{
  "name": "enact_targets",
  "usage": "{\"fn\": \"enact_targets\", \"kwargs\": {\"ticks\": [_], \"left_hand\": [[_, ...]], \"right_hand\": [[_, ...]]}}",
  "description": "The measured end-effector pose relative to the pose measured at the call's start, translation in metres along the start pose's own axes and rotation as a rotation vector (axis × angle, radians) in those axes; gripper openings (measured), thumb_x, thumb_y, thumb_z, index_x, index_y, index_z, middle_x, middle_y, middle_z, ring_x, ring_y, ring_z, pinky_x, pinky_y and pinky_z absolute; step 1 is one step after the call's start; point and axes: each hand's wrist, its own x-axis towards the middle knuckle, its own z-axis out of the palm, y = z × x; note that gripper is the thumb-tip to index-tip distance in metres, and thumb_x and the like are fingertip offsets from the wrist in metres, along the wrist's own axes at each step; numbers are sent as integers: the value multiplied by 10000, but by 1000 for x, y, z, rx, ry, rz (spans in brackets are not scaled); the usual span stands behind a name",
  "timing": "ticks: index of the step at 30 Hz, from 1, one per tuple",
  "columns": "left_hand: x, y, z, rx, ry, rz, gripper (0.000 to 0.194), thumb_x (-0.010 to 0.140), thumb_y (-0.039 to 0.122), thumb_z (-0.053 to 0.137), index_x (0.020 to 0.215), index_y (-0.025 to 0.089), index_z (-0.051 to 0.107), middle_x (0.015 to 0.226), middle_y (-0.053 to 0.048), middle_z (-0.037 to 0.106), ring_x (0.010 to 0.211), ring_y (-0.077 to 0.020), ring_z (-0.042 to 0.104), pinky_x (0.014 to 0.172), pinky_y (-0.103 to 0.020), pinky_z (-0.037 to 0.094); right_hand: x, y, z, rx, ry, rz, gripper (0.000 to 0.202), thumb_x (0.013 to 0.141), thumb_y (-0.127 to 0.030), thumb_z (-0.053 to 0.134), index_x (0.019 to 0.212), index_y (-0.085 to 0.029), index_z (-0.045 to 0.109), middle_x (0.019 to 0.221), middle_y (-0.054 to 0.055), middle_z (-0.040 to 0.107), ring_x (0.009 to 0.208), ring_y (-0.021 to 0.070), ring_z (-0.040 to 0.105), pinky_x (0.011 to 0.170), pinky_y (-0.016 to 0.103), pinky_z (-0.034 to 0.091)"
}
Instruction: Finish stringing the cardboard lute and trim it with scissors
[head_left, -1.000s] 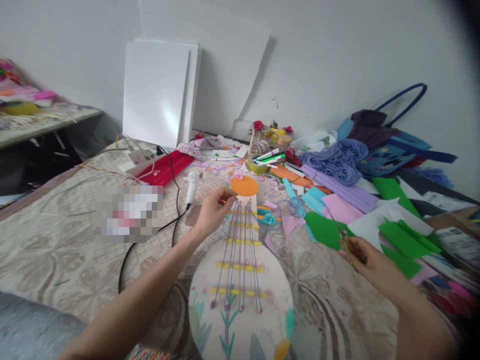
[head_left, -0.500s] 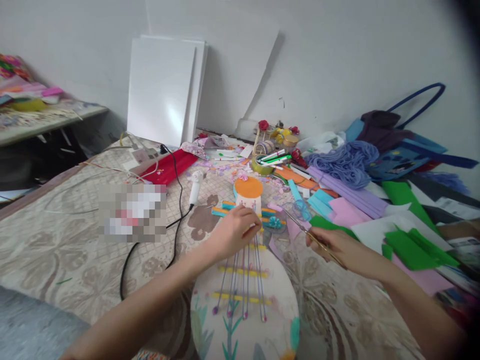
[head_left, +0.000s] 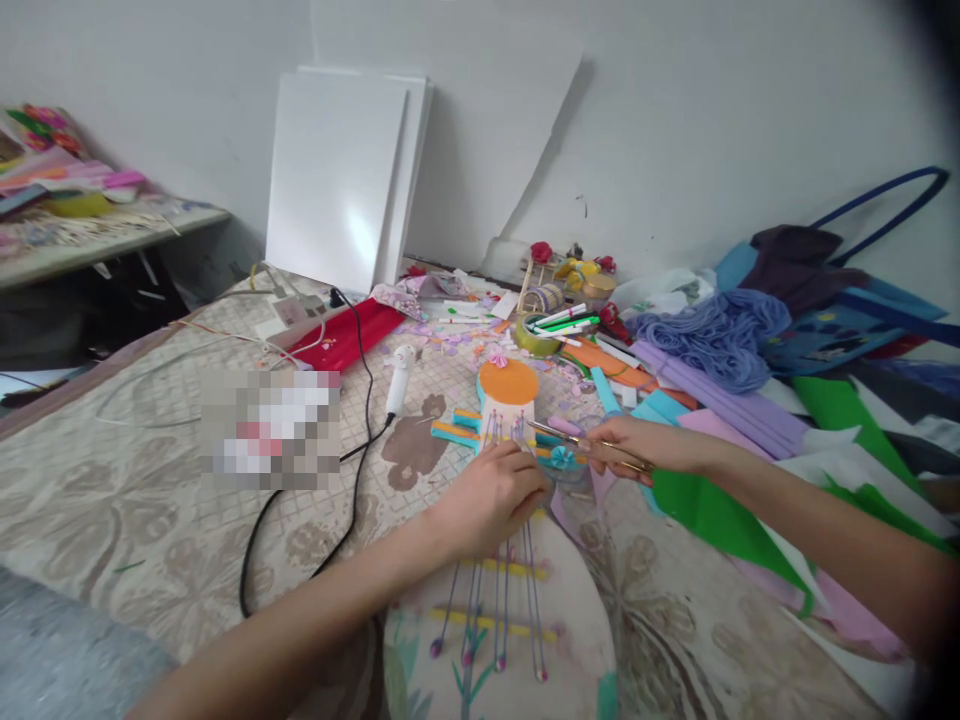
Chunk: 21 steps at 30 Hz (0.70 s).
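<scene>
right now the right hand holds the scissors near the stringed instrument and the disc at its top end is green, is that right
The disc at the top end is orange, not green, in the head view; the right hand does hold the scissors near the stringed instrument.

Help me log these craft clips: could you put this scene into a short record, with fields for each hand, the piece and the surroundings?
Left hand: over the neck of a guitar-shaped piece; exact grip unclear
Right hand: holds scissors, tips pointing toward the neck
Piece details: bluish strings, yellow strips, orange disc at the top
Left of piece: white corded tool
Right of piece: green sheets, blue-purple yarn
Against wall: white panels
</scene>
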Motion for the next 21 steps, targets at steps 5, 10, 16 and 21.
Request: {"fn": "enact_targets", "kwargs": {"ticks": [5,10,16,21], "left_hand": [[1,1,-2,55,-32,-10,240,929,193,411,839,150,629,868,-58,651,828,-179,542,787,-305,424],[10,4,-5,233,-157,-48,204,918,207,461,810,153,626,941,-57,653,933,-201,523,809,-338,399],[26,8,4,388,-278,0,222,895,306,514,781,173,652,939,-68,641,968,-246,482,746,-369,351],[33,18,20,420,-291,43,227,875,301,546,764,159,684,885,-88,638,952,-254,480,712,-372,326]], "right_hand": [[0,-6,-8,-33,-66,57,420,738,-581,562,675,-166,569,398,-55,438,323,74,381,354,199,301],[-5,-3,-20,-56,-113,82,468,764,-615,508,722,-150,551,415,-54,430,336,67,376,376,193,290],[-11,-2,-28,-37,-131,68,468,820,-601,468,754,-144,546,448,-50,440,357,58,372,402,196,266],[-15,-5,-26,-41,-126,51,471,857,-579,426,776,-129,538,457,-53,431,371,53,361,417,202,257]]}}
